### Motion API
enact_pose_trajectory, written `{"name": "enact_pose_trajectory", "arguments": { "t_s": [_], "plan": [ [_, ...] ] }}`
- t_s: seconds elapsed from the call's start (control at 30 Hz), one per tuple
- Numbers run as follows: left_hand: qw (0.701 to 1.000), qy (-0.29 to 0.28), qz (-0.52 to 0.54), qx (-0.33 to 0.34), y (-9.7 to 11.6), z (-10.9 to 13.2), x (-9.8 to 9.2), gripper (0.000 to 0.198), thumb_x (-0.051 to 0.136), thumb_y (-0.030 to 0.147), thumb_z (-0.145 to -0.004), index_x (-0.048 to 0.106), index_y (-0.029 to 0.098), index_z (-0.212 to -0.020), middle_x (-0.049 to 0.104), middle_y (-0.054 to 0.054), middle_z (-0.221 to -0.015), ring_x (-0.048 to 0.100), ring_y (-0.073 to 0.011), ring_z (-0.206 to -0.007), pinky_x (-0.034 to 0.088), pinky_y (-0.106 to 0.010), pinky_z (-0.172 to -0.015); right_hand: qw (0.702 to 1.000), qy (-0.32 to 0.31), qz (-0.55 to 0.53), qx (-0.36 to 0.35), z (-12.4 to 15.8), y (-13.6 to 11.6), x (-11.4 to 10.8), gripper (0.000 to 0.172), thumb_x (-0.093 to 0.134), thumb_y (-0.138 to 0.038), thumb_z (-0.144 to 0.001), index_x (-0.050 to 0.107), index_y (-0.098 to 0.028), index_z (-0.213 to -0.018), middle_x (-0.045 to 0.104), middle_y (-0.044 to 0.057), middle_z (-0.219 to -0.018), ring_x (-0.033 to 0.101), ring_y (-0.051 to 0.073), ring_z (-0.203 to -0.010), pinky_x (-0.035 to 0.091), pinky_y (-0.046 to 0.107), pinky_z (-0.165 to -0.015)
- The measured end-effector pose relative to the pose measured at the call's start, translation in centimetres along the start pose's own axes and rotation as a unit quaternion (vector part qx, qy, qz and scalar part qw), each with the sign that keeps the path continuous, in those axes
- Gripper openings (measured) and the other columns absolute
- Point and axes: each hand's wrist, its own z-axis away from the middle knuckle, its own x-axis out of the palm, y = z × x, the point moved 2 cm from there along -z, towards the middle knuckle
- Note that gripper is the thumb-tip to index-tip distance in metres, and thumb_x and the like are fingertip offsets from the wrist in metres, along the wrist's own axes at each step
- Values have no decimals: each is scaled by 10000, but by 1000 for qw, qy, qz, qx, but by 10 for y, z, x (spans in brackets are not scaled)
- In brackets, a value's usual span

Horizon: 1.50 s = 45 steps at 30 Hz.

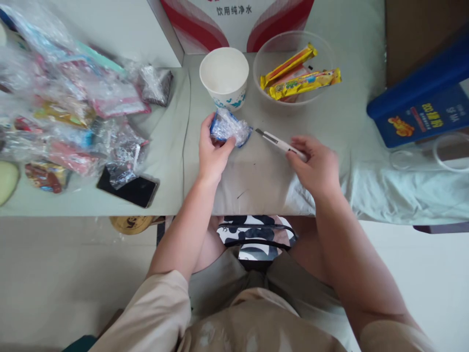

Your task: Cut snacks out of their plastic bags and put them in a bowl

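Observation:
My left hand (pixel 216 151) is closed around a small blue item wrapped in crinkled clear plastic (pixel 230 128); what lies inside the wrap I cannot make out. In my right hand (pixel 317 161) is a white utility knife (pixel 279 143), its blade out and its tip pointing left, just short of the wrapped item. Behind the left hand stands a white paper cup (pixel 229 100) with a blue-green pattern. A clear round plastic bowl (pixel 261 83) to its right holds yellow snack packets (pixel 304 84).
Plastic-wrapped things (pixel 73 102) are heaped at the left, with a black phone (pixel 128 187) by the table's front edge. A red and white carton (pixel 234 22) stands at the back. At the right are a blue package (pixel 421 120) and a clear plastic container (pixel 417 160).

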Motion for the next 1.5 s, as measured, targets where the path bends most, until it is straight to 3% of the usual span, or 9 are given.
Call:
{"name": "enact_pose_trajectory", "arguments": {
  "t_s": [0.1, 0.27, 0.53, 0.8, 0.9, 1.03, 1.2, 1.37, 1.5],
  "plan": [
    [1000, 8, 8, -3, 1, -1, -2, 771, 883, 522, -727, 516, 316, -1373, 633, -75, -1385, 666, -261, -1195, 556, -379, -1030, 1000, -10, 20, -7, 2, 0, -4, 259, 649, -281, -837, 802, -208, -1033, 817, 90, -958, 778, 291, -900, 617, 451, -881],
    [1000, -22, 7, -21, -1, 0, 1, 816, 851, 559, -764, 460, 314, -1437, 664, -92, -1295, 703, -246, -1076, 597, -398, -957, 995, 76, -23, -63, 12, -14, -9, 269, 604, -339, -934, 781, -225, -1103, 813, 77, -1035, 780, 262, -950, 619, 405, -898],
    [997, -59, -43, 23, 13, 8, 18, 792, 835, 633, -750, 521, 320, -1406, 638, -96, -1389, 663, -286, -1252, 575, -409, -1028, 990, -7, 3, -138, 18, -27, 8, 295, 552, -301, -965, 796, -273, -1130, 814, 62, -1127, 781, 270, -1053, 629, 401, -929],
    [996, 61, 35, -53, -3, -17, -30, 561, 632, 656, -918, 469, 453, -1414, 655, -26, -1382, 668, -224, -1238, 598, -372, -978, 994, 1, 34, -103, 10, -17, 2, 306, 551, -260, -930, 798, -273, -1109, 816, 68, -1116, 777, 296, -1042, 614, 432, -906],
    [998, 17, 14, -56, -4, -15, -31, 533, 624, 669, -914, 517, 419, -1372, 698, -41, -1288, 716, -224, -1105, 623, -375, -892, 995, 15, 78, -64, 3, -10, -2, 323, 539, -235, -913, 758, -252, -1150, 802, 99, -1117, 757, 317, -1031, 588, 461, -914],
    [995, -73, -34, -53, 7, 4, -4, 619, 743, 656, -826, 575, 326, -1321, 732, -59, -1135, 744, -238, -958, 631, -377, -794, 990, -3, 111, -84, 0, -7, 1, 317, 507, -163, -867, 714, -232, -1097, 761, 125, -1108, 707, 321, -1066, 557, 486, -953],
    [981, -92, -171, 24, 26, 15, 10, 466, 674, 648, -880, 724, 204, -1012, 702, -142, -1291, 670, -308, -1233, 587, -416, -973, 984, -45, 47, -164, 6, -15, 10, 360, 514, -166, -836, 675, -246, -1148, 729, 120, -1208, 669, 306, -1171, 532, 480, -1026],
    [976, -141, -157, 49, 34, 17, 6, 558, 755, 504, -845, 644, 228, -1317, 661, -143, -1409, 651, -288, -1273, 567, -397, -995, 963, -125, -29, -236, 15, -25, 23, 427, 575, -246, -851, 643, -228, -1273, 731, 122, -1270, 671, 306, -1203, 535, 480, -1042],
    [967, -167, -190, 28, 39, 21, 12, 354, 735, 345, -837, 698, 203, -1160, 770, -89, -1127, 725, -233, -1031, 570, -373, -945, 972, -122, 1, -203, 16, -27, 26, 466, 580, -220, -847, 641, -235, -1309, 745, 102, -1156, 706, 275, -1024, 570, 438, -947]
  ]
}}
